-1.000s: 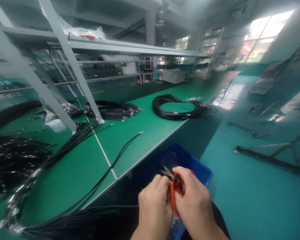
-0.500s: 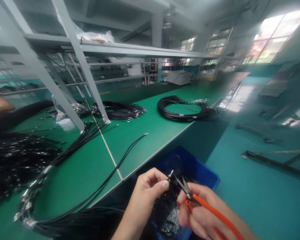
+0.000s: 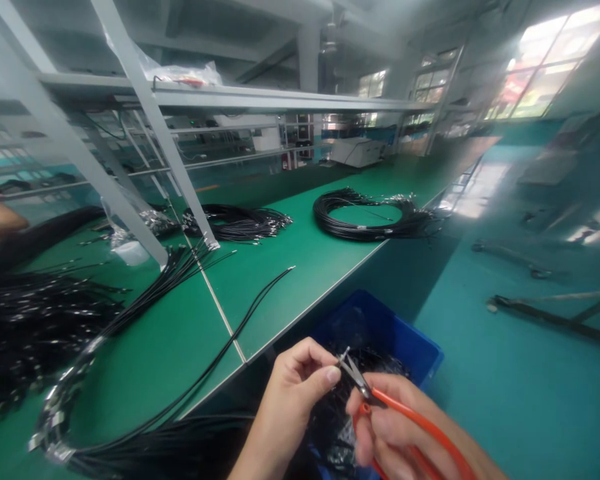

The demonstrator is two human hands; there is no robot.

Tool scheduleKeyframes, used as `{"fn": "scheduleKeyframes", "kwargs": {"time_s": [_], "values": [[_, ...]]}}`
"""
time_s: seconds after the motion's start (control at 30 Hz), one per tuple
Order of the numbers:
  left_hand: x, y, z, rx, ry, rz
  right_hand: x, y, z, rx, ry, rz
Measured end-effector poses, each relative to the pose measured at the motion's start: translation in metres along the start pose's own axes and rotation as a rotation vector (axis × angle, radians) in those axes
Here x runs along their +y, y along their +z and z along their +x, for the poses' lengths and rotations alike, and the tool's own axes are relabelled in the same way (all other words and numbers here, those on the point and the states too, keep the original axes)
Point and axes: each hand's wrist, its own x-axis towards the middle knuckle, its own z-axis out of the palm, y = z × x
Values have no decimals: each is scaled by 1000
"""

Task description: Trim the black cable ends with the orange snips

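Note:
My left hand [image 3: 293, 387] pinches a small silver-tipped piece [image 3: 347, 351] between thumb and forefinger; most of it is hidden by the fingers. My right hand [image 3: 397, 427] is wrapped round a pair of orange-handled scissors [image 3: 371, 395]. The scissor blades are parted and reach the tip of the small piece, just beyond my left fingertips. Whether they touch it I cannot tell. Beneath both hands is a blue bin [image 3: 433, 357] holding black and silvery scraps.
On the green table [image 3: 300, 300] lie a coil of black cables [image 3: 365, 233], another cable bundle [image 3: 250, 227] and a long bundle curving at left [image 3: 155, 287]. Shelf posts [image 3: 180, 167] rise from the table. Another person's arm [image 3: 3, 219] shows at far left.
The scissors in my right hand have moved left and up, bringing the blades to the small piece. My left hand keeps its pinch. The view has shifted slightly.

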Motion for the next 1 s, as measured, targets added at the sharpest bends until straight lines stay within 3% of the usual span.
{"fn": "scheduleKeyframes", "kwargs": {"time_s": [0.17, 0.37, 0.53, 0.77, 1.0], "values": [[-2, 0, 0, 8, 25, 45, 1, -9, 10, -85, 75, 9], [-4, 0, 0, 17, 50, 101, 2, -12, 12, -66, 171, 6], [-5, 0, 1, 13, 59, 130, -1, -14, 13, -95, 150, -37], [-8, -3, 1, 41, 23, 190, 0, -13, 21, -53, 132, -281], [-5, -7, 1, -9, -17, 113, 0, -17, 15, -100, 116, -214]]}}
